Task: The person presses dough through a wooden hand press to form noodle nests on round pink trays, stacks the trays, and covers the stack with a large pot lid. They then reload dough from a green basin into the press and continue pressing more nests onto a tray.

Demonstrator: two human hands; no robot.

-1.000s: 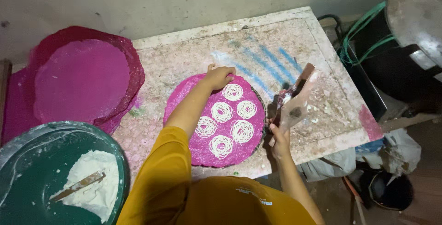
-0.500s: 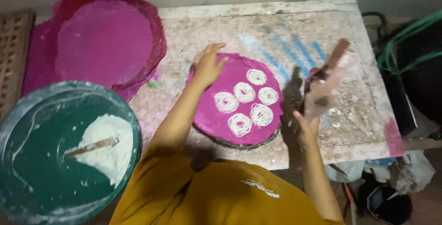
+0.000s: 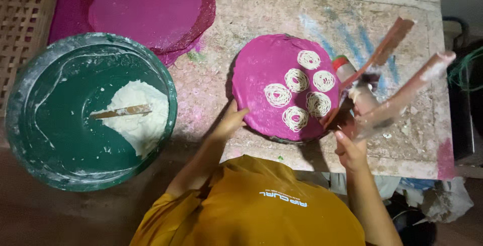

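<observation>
A round magenta plate point(image 3: 261, 70) lies on the worn table point(image 3: 251, 19) and carries several white noodle coils point(image 3: 297, 81). My left hand point(image 3: 229, 123) rests on the plate's near left rim, fingers on its edge. My right hand point(image 3: 352, 148) grips a two-handled wooden noodle press point(image 3: 382, 92), held tilted just right of the plate, its handles spread toward the upper right. My orange shirt point(image 3: 256, 206) fills the bottom of the view.
A large green basin point(image 3: 35, 120) at the left holds white dough point(image 3: 136, 115) and a wooden stick point(image 3: 121, 111). Stacked magenta plates point(image 3: 146, 7) lie at the table's far left. A woven mat point(image 3: 22, 19) is at the left edge; clutter sits beyond the table's right edge.
My left hand has slid from the plate's far rim to its near left rim. The view has shifted left, showing more of the basin. The press stays in my right hand.
</observation>
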